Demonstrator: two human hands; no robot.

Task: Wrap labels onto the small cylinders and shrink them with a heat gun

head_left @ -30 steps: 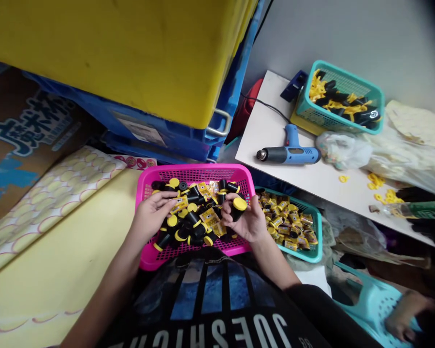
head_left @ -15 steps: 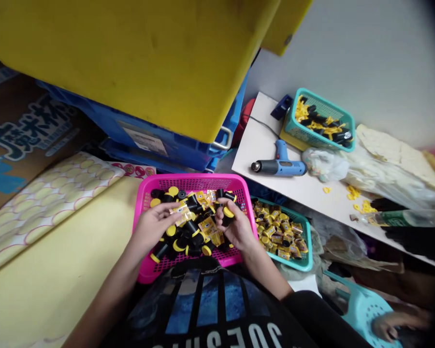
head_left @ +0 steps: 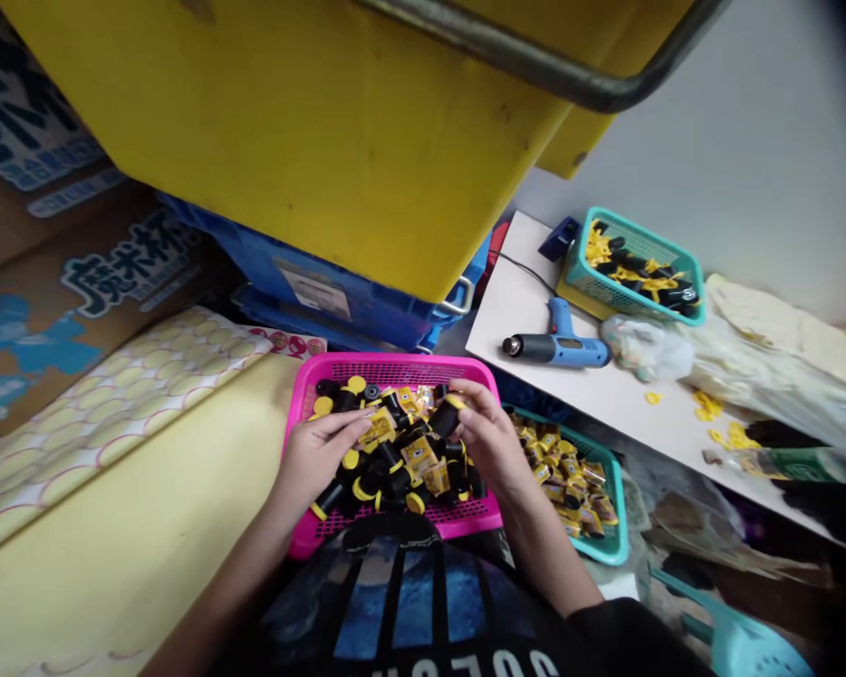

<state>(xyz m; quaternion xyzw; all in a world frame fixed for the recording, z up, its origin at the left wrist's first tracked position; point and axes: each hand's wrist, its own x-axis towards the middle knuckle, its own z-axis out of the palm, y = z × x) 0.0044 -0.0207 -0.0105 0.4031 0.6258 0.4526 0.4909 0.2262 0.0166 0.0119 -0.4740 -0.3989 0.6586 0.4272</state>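
Over a pink basket, my left hand pinches a small yellow printed sleeve between thumb and fingers. Across from it, my right hand grips a small black canister with a yellow cap. The canister is tilted, its black end toward the left, and it stays apart from the sleeve. Below both hands the basket holds many loose black canisters with yellow caps and more yellow printed sleeves.
At right, a teal basket contains canisters in yellow wrappers. A white table carries a blue heat gun, another teal basket, plastic bags and a bottle. Yellow and blue bins stand ahead, cartons left.
My right hand has lifted and turned the canister, so its black body now points left. My left hand keeps hold of the sleeve. The camera view has shifted, placing everything lower and further right.
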